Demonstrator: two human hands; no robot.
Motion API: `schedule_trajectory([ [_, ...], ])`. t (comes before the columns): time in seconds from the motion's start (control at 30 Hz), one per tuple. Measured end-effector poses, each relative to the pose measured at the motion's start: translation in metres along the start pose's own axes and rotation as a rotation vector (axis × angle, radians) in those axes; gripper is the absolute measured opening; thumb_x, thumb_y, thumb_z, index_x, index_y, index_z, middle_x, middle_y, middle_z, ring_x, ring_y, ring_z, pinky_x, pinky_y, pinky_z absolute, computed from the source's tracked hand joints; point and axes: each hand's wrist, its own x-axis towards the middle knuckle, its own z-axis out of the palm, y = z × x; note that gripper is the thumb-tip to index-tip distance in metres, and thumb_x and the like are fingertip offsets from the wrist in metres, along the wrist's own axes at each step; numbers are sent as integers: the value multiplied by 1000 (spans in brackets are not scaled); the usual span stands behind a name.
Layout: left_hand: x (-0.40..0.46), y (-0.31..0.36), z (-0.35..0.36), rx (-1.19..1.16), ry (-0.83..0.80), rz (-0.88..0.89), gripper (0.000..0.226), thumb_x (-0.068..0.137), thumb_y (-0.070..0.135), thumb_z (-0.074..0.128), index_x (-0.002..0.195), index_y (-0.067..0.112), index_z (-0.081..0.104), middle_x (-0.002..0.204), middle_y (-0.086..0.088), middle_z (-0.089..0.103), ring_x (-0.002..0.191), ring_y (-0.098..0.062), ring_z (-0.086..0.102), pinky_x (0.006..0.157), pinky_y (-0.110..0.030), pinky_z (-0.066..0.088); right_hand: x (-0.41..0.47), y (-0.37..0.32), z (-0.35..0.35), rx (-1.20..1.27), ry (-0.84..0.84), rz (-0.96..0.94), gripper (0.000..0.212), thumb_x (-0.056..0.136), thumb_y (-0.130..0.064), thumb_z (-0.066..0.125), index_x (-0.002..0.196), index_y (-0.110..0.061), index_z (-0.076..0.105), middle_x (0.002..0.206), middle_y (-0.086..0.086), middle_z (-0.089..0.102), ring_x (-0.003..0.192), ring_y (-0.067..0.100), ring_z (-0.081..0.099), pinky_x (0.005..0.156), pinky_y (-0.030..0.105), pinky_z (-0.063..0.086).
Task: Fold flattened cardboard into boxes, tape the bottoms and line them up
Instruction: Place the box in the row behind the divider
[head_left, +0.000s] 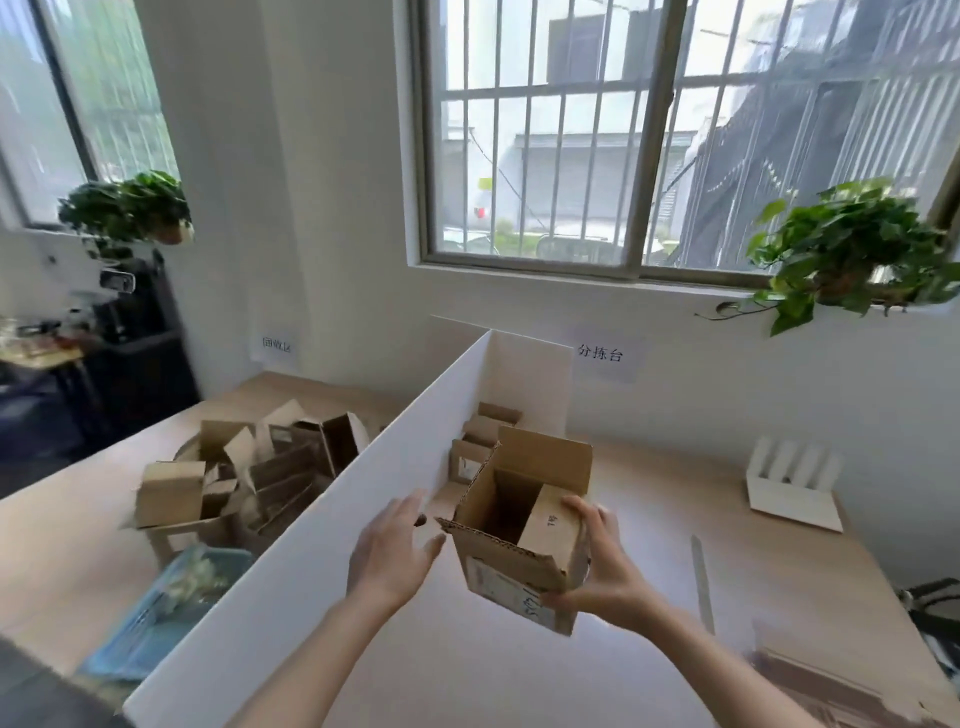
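A small brown cardboard box (511, 530) is held up above the table, its open end tilted toward me with flaps spread. My right hand (597, 564) grips its right side, fingers over one folded flap. Just left of the box, my left hand (392, 553) hovers with fingers apart, holding nothing. Behind the box, several small folded boxes (480, 441) stand in a row along the white divider panel (311, 525). Flattened cardboard (821, 686) lies at the lower right edge of the table.
Left of the divider a heap of brown boxes (249, 473) and a blue tray (166, 613) sit on the wooden table (675, 525). A white rack (792, 486) stands at the right by the wall. A thin strip (702, 582) lies on the table. Plants sit on both windowsills.
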Motion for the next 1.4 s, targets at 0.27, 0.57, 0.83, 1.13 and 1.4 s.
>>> schedule_trajectory([
  [0.27, 148, -62, 60, 100, -88, 10, 50, 102, 35, 45, 152, 33, 36, 153, 12, 42, 137, -14, 42, 110, -35, 38, 143, 110, 62, 6, -29, 81, 119, 54, -38, 95, 146, -50, 21, 139, -16, 21, 132, 4, 33, 114, 33, 45],
  [0.57, 311, -121, 186, 147, -308, -31, 60, 100, 54, 44, 155, 34, 30, 158, 13, 35, 143, -13, 36, 111, -36, 36, 305, 239, 133, -62, -110, 141, 116, 53, -43, 90, 146, -50, 21, 141, -15, 19, 131, 14, 37, 107, 31, 49],
  [0.83, 403, -166, 284, 160, -380, -144, 68, 97, 49, 53, 156, 33, 22, 155, 11, 36, 134, -19, 48, 102, -38, 44, 393, 304, 175, -93, -210, 216, 115, 53, -41, 87, 144, -56, 17, 144, -18, 13, 131, 17, 38, 103, 30, 51],
  [1.13, 452, -180, 319, 275, -233, -76, 63, 99, 12, 45, 157, 27, 26, 139, 3, 52, 112, -20, 61, 88, -30, 50, 430, 344, 177, -84, -325, 345, 121, 69, -30, 87, 154, -55, 5, 166, -21, -12, 144, 9, 27, 104, 33, 51],
  [1.4, 462, -187, 322, 409, -251, 26, 58, 87, -1, 60, 142, 18, 54, 106, -6, 63, 74, -30, 67, 56, -39, 52, 473, 293, 174, -179, -15, 658, 71, 84, -58, 72, 143, -38, 39, 139, -2, 43, 116, 23, 60, 92, 36, 51],
])
